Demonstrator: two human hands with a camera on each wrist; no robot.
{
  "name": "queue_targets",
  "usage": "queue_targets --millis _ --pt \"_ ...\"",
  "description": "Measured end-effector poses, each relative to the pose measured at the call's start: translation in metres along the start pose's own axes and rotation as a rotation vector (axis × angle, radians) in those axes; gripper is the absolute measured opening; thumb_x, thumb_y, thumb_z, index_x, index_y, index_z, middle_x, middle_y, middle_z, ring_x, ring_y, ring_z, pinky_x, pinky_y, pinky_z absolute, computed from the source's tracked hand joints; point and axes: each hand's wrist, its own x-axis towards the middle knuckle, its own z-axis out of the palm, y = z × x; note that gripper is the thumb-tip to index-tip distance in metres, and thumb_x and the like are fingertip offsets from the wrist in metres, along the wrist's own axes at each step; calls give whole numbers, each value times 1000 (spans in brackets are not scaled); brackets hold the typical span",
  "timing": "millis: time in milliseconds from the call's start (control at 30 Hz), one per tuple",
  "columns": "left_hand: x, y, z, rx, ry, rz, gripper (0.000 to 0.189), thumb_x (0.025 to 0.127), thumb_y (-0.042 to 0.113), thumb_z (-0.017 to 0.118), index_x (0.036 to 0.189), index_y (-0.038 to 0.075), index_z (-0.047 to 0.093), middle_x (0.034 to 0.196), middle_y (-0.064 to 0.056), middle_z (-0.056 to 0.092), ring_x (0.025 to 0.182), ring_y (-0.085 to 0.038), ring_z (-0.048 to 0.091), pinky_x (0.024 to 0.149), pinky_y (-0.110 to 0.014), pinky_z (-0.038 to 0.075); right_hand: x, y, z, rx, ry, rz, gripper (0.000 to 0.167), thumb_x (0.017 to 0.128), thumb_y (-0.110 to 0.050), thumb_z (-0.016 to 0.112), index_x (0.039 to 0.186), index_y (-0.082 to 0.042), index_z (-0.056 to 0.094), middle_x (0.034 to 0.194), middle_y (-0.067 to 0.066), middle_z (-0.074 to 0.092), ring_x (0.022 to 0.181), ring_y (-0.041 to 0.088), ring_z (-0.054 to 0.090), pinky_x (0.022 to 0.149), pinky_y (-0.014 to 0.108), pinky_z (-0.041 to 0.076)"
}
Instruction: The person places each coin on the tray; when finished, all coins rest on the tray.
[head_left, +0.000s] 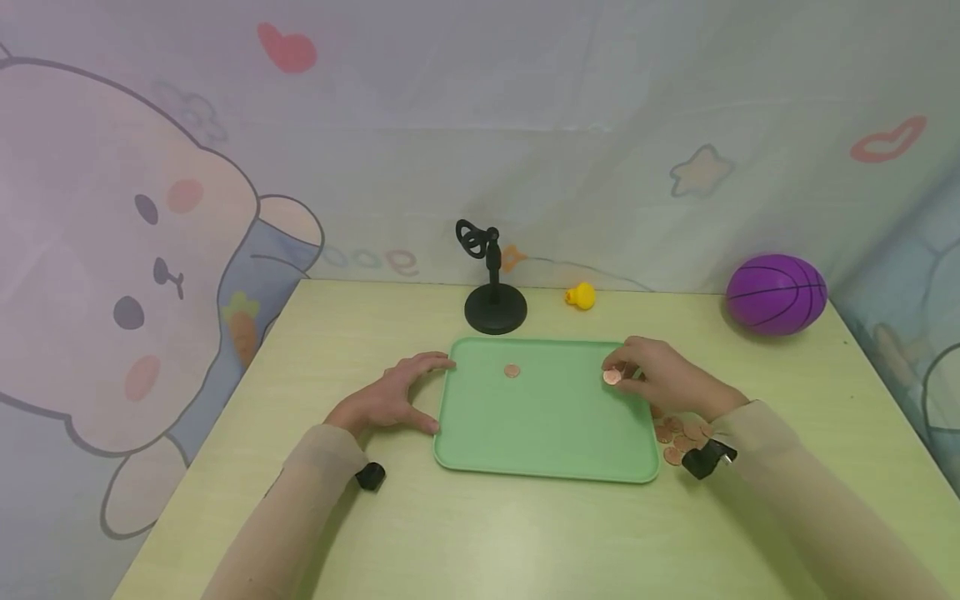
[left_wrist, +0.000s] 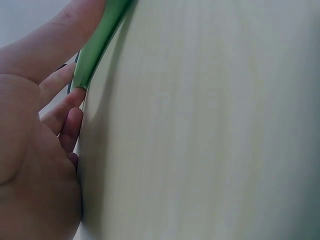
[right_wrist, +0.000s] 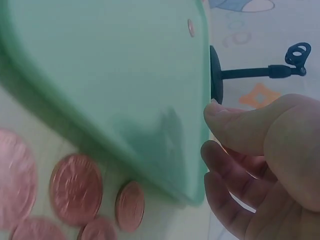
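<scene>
A green tray (head_left: 547, 417) lies on the table, with one copper coin (head_left: 512, 371) flat on it near the back edge. My left hand (head_left: 393, 396) is at the tray's left side, thumb and fingers spread and nearly straight along the rim. In the left wrist view, the fingertips come right up to the tray's edge (left_wrist: 102, 45). Over the tray's back right corner, my right hand (head_left: 656, 375) pinches a copper coin (head_left: 612, 377) between thumb and fingers. Several more copper coins (right_wrist: 76, 189) lie on the table beside the tray's right edge, partly hidden by the right wrist in the head view.
Behind the tray stands a black stand (head_left: 495, 308) with a looped top. To its right is a small yellow object (head_left: 581, 296). A purple ball (head_left: 777, 295) with black lines sits at the table's back right corner, before a printed cloth backdrop (head_left: 525, 125).
</scene>
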Motion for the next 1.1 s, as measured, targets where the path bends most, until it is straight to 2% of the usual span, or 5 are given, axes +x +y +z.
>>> queue_targets --millis 300,533,833,1100 --pt "2 -2 1 3 1 5 100 72 39 98 157 28 46 170 -3 30 158 -35 20 124 -66 9 29 -12 14 26 -25 -12 16 100 -13 73 115 -6 76 100 0 65 91 14 65 83 35 60" --pt "1 -2 1 -7 2 6 100 72 37 99 157 27 46 170 -3 31 158 -34 19 124 -65 8 46 -20 24 26 -35 -44 13 98 -9 74 110 -4 77 101 4 69 91 20 68 86 41 59" --pt "1 -3 1 -12 3 6 100 72 37 98 157 27 46 170 -3 30 158 -35 19 124 -65 8 61 -26 35 -2 -54 5 9 96 -11 78 104 -7 78 98 1 75 88 18 66 84 39 58" --pt "0 -1 0 -6 3 4 101 72 38 98 157 27 46 171 -3 30 158 -35 19 124 -66 9 69 -31 42 -15 -58 46 5 97 -12 76 102 -9 78 96 -1 74 86 17 61 83 39 55"
